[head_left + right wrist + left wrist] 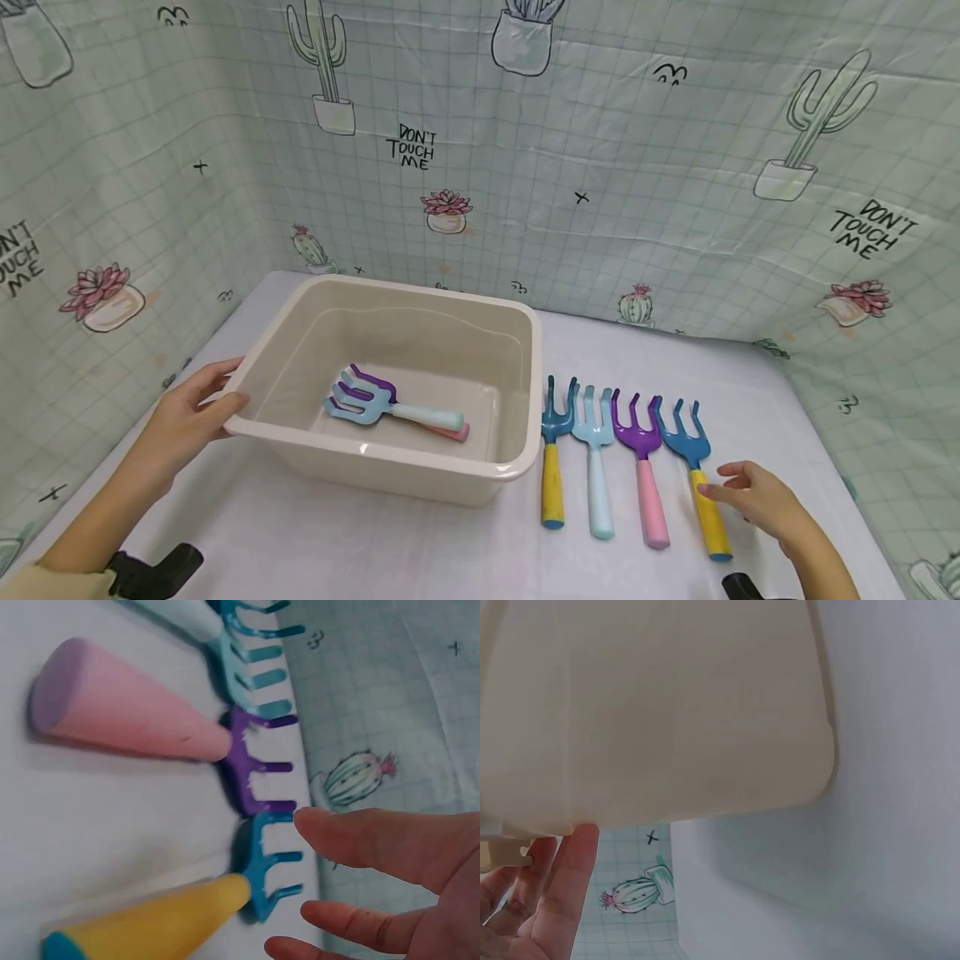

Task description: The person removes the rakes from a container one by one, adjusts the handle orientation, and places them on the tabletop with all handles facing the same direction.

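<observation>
My left hand [180, 417] grips the left rim of a beige plastic basin [390, 454], thumb on top; in the left wrist view its fingers [576, 877] press under the rim. Inside the basin, a light blue hand fork [427, 416] lies over a purple one with a pink handle [459, 432]. My right hand [765, 498] hovers by the yellow handle of the rightmost blue hand fork [712, 521], thumb and fingers apart in the right wrist view. Left of it lie a purple fork with a pink handle [651, 504], a light blue fork [597, 483] and another blue-and-yellow fork [552, 483].
A white table surface [360, 542] lies beneath everything. Cloth [600, 125] printed with cacti hangs behind and along both sides. The basin's right wall stands close beside the row of forks, whose tines point to the back.
</observation>
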A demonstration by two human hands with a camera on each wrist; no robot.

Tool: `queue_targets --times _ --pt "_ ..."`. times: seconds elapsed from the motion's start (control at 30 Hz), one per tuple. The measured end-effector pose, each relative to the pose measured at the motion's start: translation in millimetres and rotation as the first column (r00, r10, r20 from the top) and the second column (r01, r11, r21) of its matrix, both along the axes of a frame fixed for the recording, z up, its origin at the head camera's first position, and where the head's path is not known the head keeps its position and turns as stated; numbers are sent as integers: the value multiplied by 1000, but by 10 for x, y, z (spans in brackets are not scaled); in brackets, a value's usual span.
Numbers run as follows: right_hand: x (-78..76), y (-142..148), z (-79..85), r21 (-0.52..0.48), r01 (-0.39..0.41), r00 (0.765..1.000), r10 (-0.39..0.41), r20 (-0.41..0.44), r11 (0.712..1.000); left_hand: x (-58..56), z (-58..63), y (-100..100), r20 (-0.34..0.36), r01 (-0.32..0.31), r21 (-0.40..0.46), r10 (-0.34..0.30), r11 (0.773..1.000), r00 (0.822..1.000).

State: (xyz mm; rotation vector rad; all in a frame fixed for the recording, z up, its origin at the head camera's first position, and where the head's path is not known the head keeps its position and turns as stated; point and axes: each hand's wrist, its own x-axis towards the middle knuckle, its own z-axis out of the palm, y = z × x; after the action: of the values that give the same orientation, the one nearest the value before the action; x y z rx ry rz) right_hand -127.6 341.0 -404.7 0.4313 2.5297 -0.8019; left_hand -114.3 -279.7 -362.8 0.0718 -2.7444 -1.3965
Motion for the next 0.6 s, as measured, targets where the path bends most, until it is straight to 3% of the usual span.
queue_targets --times 0.13,0.33,0.47,0.6 --pt "-106 -147 299 35 -125 982 129 -135 992 1 28 26 11 1 -2 -1 1000 1000" --pt "-248 -581 715 77 -259 908 269 -322 963 3 68 50 21 5 8 -5 1000 1000" --pt "-366 -898 967 79 -340 861 344 -375 937 13 62 48 21 5 11 -5 1000 1000" --pt "-491 -1160 1193 31 -428 830 406 -382 903 19 59 47 17 5 16 -5 1000 1000"
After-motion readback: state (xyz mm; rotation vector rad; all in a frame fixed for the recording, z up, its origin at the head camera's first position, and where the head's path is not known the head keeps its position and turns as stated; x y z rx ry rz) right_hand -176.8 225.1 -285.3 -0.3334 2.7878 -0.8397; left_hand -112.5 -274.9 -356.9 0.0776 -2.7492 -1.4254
